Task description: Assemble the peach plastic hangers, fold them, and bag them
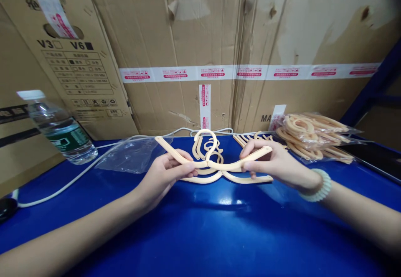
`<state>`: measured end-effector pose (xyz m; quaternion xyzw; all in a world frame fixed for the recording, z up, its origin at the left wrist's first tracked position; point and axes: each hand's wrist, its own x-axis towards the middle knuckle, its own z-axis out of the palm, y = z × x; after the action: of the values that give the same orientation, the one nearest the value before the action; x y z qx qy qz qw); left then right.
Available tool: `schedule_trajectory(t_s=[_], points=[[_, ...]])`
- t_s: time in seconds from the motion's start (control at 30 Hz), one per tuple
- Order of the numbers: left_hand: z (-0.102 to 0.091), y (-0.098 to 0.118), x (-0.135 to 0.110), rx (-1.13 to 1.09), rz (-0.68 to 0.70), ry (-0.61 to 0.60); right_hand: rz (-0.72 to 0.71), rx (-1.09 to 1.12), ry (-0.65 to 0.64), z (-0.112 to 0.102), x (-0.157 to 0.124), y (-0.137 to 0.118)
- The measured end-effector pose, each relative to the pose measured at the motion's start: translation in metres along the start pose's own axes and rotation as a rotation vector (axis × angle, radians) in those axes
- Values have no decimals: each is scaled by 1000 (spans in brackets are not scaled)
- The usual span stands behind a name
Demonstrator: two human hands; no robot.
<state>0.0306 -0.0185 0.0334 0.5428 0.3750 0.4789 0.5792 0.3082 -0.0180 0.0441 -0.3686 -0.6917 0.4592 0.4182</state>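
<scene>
Between my two hands a beige clothes hanger [211,139] is held up, its hook on top and its two arms spread upward to the sides. My left hand [166,172] pinches the left arm near the middle joint. Thumb and fingers of my right hand [269,164] close around the right arm close to its end. Just behind and below, another beige hanger [203,180] lies on the blue table [219,235], partly hidden by the held one. Loose hook pieces [197,149] rest on the table behind the held hanger.
Bagged beige hanger parts [313,135] are piled at the right, with loose arm pieces [239,140] nearby. An empty clear plastic bag [128,153] lies at the left. A water bottle [62,130] leans there by a white cable [59,202]. Cardboard boxes [175,30] wall the back.
</scene>
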Motion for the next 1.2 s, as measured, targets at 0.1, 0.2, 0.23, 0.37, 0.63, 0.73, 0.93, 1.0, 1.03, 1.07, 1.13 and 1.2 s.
schedule_trajectory(t_s=[0.1,0.2,0.23,0.37,0.63,0.73,0.93,1.0,1.03,1.07,1.13,1.2], points=[[-9,7,8,7,-14,-68,-89,-208,-109,-27,5,-4],[-17,12,15,81,4,-141,-187,-463,-255,-42,8,-7],[-20,13,17,110,17,-150,-218,-548,-294,-44,8,-7],[-32,15,22,344,110,-148,-264,-774,-417,-46,8,-5],[-26,0,10,1094,691,-370,-134,-865,-521,-30,1,-2],[-16,-8,3,1202,764,-457,-132,-864,-526,-24,0,-1],[-17,-18,1,1275,788,-430,-97,-920,-428,-21,2,1],[-18,-21,2,1251,773,-403,-71,-937,-402,-21,3,1],[-18,-22,2,1236,767,-392,-51,-944,-390,-21,3,1],[-18,-22,2,1223,761,-385,-29,-949,-378,-20,3,0],[-18,-24,2,1206,753,-379,13,-950,-352,-19,3,0],[-17,-25,1,1199,752,-378,42,-952,-330,-19,3,0]])
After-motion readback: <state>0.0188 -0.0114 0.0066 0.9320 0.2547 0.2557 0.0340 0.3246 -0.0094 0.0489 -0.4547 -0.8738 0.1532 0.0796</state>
